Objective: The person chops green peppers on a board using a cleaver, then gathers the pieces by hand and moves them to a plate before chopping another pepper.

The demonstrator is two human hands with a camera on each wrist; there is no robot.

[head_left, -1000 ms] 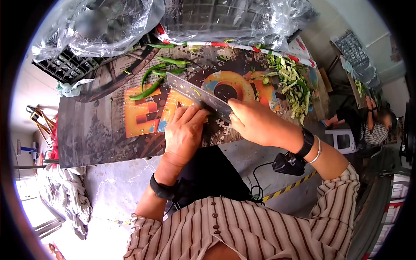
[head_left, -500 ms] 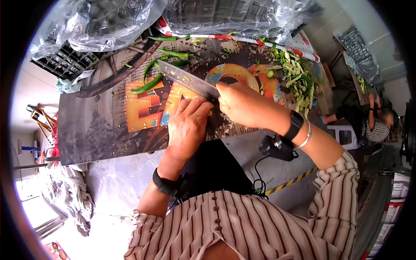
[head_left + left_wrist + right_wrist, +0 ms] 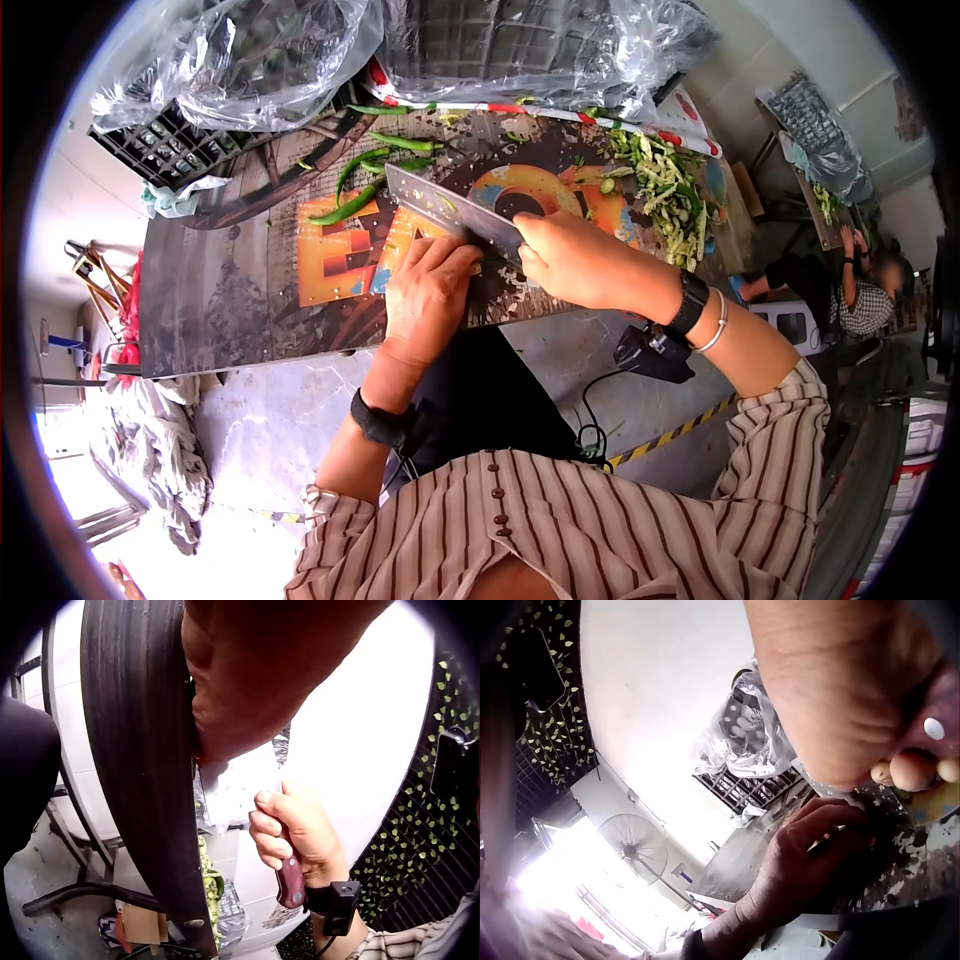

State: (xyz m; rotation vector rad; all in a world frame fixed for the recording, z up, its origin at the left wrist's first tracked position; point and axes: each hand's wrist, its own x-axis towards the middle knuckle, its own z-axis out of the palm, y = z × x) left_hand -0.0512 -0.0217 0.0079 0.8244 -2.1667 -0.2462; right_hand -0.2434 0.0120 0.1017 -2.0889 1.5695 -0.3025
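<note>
In the head view my right hand (image 3: 590,262) grips a broad kitchen knife (image 3: 450,212), its blade slanting up to the left over the table. The left wrist view shows the knife's dark red riveted handle (image 3: 291,883) inside that fist. My left hand (image 3: 430,290) rests at the table's near side, bent fingers right beside the blade; whatever lies under the fingertips is hidden. Small green bits cling to the blade. Several whole green chili peppers (image 3: 350,205) lie beyond the knife tip. A heap of chopped green pieces (image 3: 670,200) lies at the right.
Plastic-covered crates (image 3: 500,40) line the table's far side, with a black crate (image 3: 165,145) at the left corner. The printed tabletop (image 3: 220,270) is strewn with scraps. Another person (image 3: 865,295) sits at a table on the right. A cable (image 3: 595,430) hangs below.
The right hand and knife shifted left, then back right beside the left hand, with the blade staying at a similar slant. The left hand has stayed nearly in place.
</note>
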